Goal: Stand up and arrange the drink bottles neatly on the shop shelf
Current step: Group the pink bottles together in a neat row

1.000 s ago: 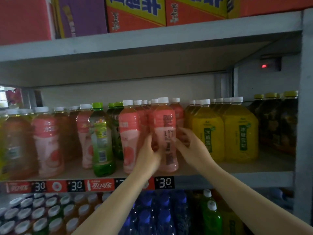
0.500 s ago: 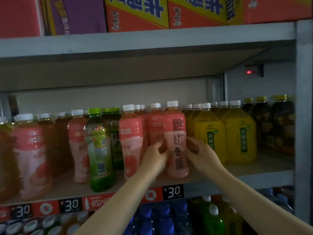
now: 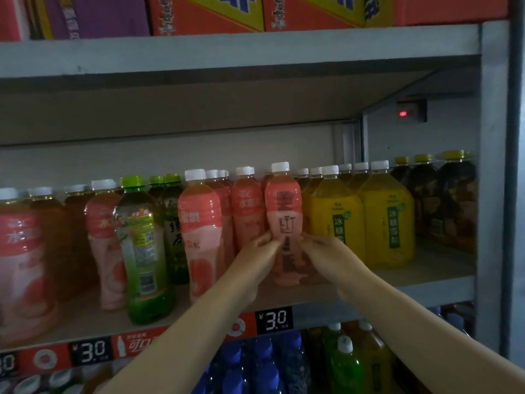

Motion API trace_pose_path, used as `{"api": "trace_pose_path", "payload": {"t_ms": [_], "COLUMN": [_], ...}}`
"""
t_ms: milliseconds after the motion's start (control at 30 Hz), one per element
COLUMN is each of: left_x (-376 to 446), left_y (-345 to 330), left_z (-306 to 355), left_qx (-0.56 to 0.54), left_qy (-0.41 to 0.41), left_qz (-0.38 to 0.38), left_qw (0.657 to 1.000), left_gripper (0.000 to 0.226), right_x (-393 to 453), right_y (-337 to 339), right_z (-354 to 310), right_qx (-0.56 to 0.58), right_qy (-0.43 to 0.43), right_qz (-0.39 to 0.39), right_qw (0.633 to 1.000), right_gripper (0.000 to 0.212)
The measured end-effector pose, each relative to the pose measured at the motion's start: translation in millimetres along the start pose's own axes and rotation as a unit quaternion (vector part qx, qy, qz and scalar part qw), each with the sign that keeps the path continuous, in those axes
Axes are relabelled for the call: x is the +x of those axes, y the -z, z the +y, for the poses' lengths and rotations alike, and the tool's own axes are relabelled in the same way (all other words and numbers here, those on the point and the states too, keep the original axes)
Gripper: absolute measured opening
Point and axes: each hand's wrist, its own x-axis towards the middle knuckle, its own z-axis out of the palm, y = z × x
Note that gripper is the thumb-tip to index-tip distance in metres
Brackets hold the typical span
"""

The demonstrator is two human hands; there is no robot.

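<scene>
A pink peach drink bottle (image 3: 283, 206) with a white cap stands upright on the grey shelf (image 3: 426, 282), its back label with dark print facing me. My left hand (image 3: 255, 257) grips its lower left side and my right hand (image 3: 326, 254) its lower right side, fingertips nearly meeting on the label. More pink bottles (image 3: 199, 223) stand to its left, one close behind it (image 3: 246, 211). Yellow drink bottles (image 3: 335, 217) stand just to its right.
A green tea bottle (image 3: 142, 245) stands forward near the shelf edge, among pink and brown bottles further left. Dark bottles (image 3: 451, 200) fill the right end by the grey upright. Price tags (image 3: 274, 319) line the shelf edge. Cartons sit on the shelf above; blue and green bottles below.
The view has shifted left and down, so the shelf sits higher and further right in frame. Both hands stay on the pink bottle, fingers now closer together on its front.
</scene>
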Motion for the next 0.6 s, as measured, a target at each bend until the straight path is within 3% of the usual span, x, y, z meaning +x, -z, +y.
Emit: {"api": "trace_pose_path", "payload": {"t_ms": [67, 300, 400, 600], "left_x": [1.6, 22.0, 24.8, 32.2], "left_y": [-3.7, -13.9, -14.8, -15.1], "left_z": [-3.0, 11.9, 6.0, -1.3], "left_qx": [-0.034, -0.099, -0.123, -0.190], "left_qy": [0.010, -0.007, -0.006, 0.030], "left_qz": [-0.001, 0.002, 0.000, -0.065], "left_qw": [0.999, 0.995, 0.992, 0.979], "left_gripper": [0.013, 0.027, 0.016, 0.029], "right_x": [3.1, 12.8, 18.0, 25.7], "right_y": [-1.1, 1.0, -2.5, -8.4], "right_z": [-0.6, -8.0, -9.5, -6.6], "right_qx": [0.001, 0.020, 0.044, 0.097], "right_qy": [-0.015, -0.057, -0.094, -0.132], "right_qz": [-0.020, -0.030, -0.009, -0.020], "right_qw": [1.000, 0.998, 0.995, 0.986], "right_gripper": [0.032, 0.041, 0.048, 0.063]}}
